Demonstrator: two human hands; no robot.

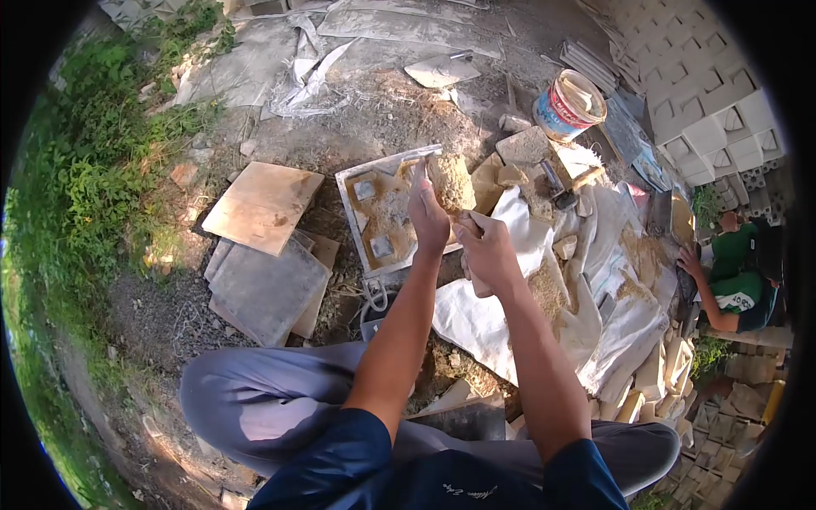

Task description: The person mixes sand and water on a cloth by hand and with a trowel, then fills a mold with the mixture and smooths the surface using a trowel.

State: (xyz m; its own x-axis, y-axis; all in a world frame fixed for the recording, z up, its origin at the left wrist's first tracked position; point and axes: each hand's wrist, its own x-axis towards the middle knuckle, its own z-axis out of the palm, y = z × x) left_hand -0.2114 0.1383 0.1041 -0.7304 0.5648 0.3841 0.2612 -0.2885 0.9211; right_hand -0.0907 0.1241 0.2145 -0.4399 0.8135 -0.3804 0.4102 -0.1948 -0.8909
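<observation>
My right hand is closed round a wooden-handled tool. A lump of damp, sandy mix sits just beyond that fist, hiding the tool's far end. Along the lump's left side my left hand is held with its fingers stretched out, seemingly touching it. Beneath both hands lies a square mould with a pale raised rim, partly covered inside by brownish mix. Small grey square blocks show at its corners. My left forearm and the lump cover part of its right side.
Flat boards are stacked to the left. On the right are a white sheet with loose mix, a hammer, and a bucket. Stacked pale blocks stand behind. Another person in green sits at far right.
</observation>
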